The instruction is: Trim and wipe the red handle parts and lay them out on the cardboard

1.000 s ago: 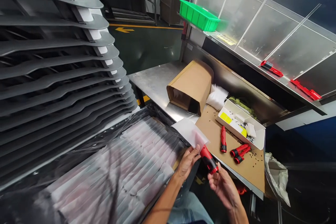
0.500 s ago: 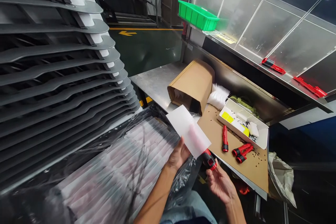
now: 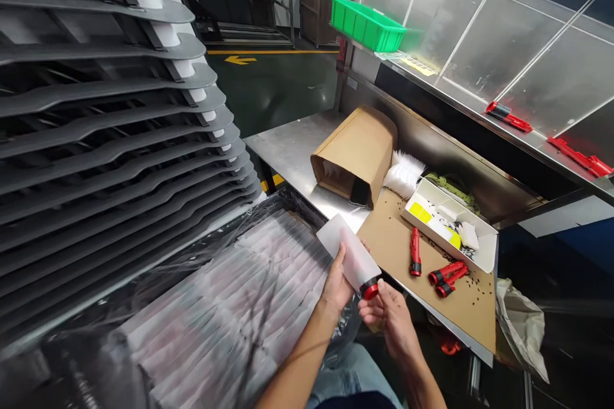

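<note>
My left hand is wrapped around a thin white foam sleeve, thumb on top. Inside the sleeve, a red tube-shaped plastic part shows faintly through, with its black-banded red end sticking out at the bottom. My right hand grips that exposed end with thumb and fingertips. To the left, rows of filled white sleeves lie in a box lined with dark plastic film.
Loose red parts lie on the cardboard-topped bench, near a white tray of small pieces. An open carton and white foam sheets stand behind. A green bin sits on the shelf; stacked grey panels rise at left.
The red part has slid deeper into the foam sleeve, leaving only its end out. My left hand has closed around the sleeve, and my right hand has moved up slightly with the part.
</note>
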